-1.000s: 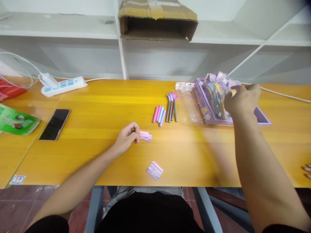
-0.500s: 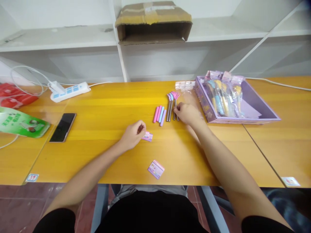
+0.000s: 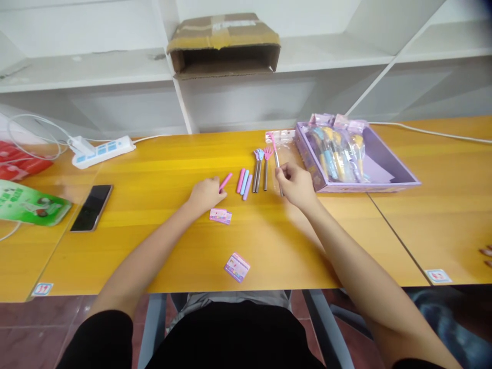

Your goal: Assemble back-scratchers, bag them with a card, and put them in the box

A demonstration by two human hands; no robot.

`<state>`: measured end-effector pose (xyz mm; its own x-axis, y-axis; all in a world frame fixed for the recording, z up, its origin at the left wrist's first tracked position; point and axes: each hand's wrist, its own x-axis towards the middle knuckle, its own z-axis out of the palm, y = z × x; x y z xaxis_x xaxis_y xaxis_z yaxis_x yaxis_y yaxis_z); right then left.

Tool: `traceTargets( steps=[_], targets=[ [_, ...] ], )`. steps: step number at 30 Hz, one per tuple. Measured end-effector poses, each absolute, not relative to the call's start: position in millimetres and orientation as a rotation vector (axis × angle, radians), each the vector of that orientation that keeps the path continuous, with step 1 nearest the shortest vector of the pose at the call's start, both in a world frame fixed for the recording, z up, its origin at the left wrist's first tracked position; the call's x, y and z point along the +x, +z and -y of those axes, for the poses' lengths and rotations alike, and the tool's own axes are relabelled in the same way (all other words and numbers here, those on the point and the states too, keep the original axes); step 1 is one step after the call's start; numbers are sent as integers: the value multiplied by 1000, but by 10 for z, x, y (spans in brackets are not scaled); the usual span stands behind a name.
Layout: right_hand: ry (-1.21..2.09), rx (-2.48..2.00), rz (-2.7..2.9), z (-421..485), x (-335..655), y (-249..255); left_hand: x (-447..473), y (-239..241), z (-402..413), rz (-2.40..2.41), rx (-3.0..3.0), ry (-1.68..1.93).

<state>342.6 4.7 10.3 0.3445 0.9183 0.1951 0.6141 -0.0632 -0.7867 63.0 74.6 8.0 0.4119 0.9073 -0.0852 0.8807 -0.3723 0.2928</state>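
Note:
Between the fingers of my left hand (image 3: 206, 196) is a slim pink tube (image 3: 226, 182), its upper end sticking out. My right hand (image 3: 296, 185) pinches a small back scratcher (image 3: 277, 156) by its metal rod, the pink head tilted up and away. Just left of that hand lie more back scratchers (image 3: 257, 174) with claw-shaped heads in lilac, blue and pink. Beside them rest loose tubes (image 3: 245, 183) in pink, blue and purple. Small printed cards (image 3: 218, 215) overlap below my left hand, and further pink-purple cards (image 3: 237, 267) lie near the front edge.
A purple box (image 3: 388, 188) holds several bagged brushes (image 3: 334, 154); clear wrappers (image 3: 286, 141) lie beside it. To the left are a phone (image 3: 91, 208), a power strip (image 3: 105, 152) and a green packet (image 3: 33, 203). A cardboard box (image 3: 226, 38) sits on the shelf. Another person's fingers (image 3: 487, 253) show at right.
My left hand has moved up from the cards and taken a pink tube from the row. My right hand has lifted one pink-headed back scratcher. The camera view has shifted slightly.

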Motion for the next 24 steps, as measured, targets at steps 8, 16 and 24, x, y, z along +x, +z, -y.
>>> traceTargets(
  steps=[8, 16, 24],
  targets=[
    [1209, -1044, 994, 224, 2931, 10, 53, 133, -329, -1276, 2102, 511],
    [1306, -1006, 941, 327, 2939, -125, -212, -120, -142, -1110, 1780, 847],
    [1212, -1111, 964, 427, 2948, -115, -197, -158, -112, -1003, 1461, 948]
  ],
)
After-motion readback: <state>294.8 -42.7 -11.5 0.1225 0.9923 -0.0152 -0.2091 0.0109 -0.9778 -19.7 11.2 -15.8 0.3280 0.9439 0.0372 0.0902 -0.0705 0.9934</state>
